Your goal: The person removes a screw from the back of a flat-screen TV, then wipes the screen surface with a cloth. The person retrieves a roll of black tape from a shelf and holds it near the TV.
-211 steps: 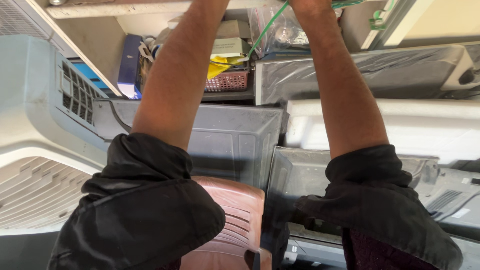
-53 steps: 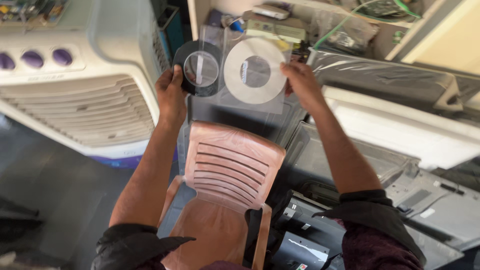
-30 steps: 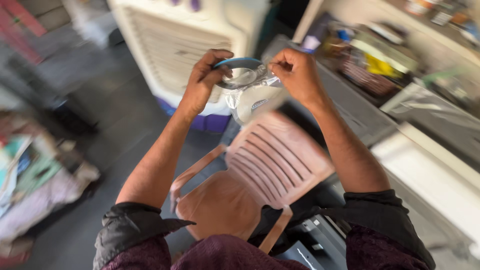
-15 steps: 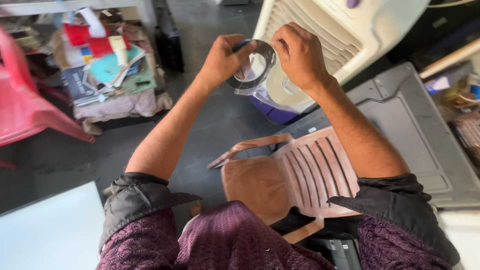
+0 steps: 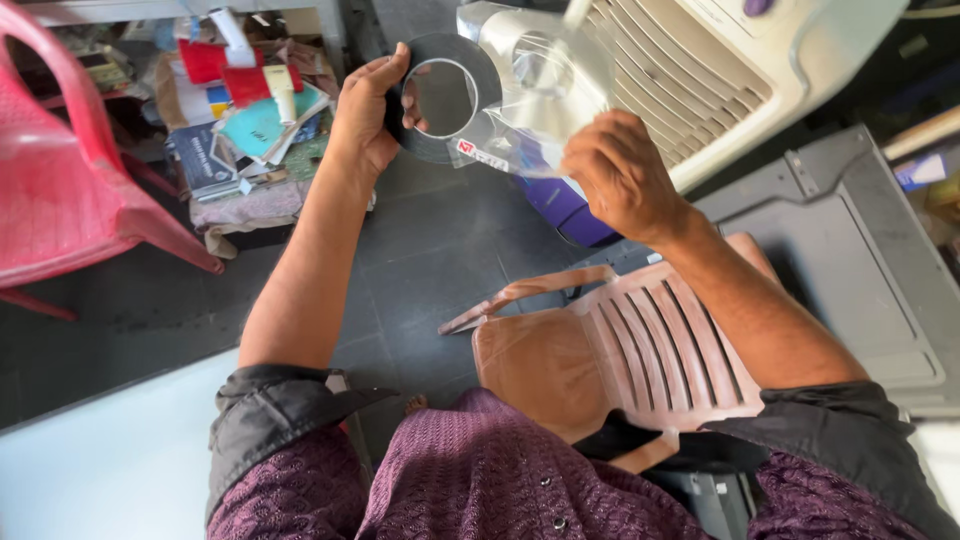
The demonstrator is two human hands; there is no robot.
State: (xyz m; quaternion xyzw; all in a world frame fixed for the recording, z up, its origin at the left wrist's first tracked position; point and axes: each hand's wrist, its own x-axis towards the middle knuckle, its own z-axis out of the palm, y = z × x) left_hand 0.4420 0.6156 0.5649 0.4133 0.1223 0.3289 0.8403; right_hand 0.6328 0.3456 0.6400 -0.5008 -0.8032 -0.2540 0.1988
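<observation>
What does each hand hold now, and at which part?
The left hand holds a black ring by its left rim. The right hand holds a clear plastic bag by its lower edge.

Both arms reach out in front of the body, bare below the rolled-up sleeves. The left hand (image 5: 365, 110) is up with its fingers curled in a pinch. The right hand (image 5: 620, 175), just beside the left hand, is closed too, knuckles up.
</observation>
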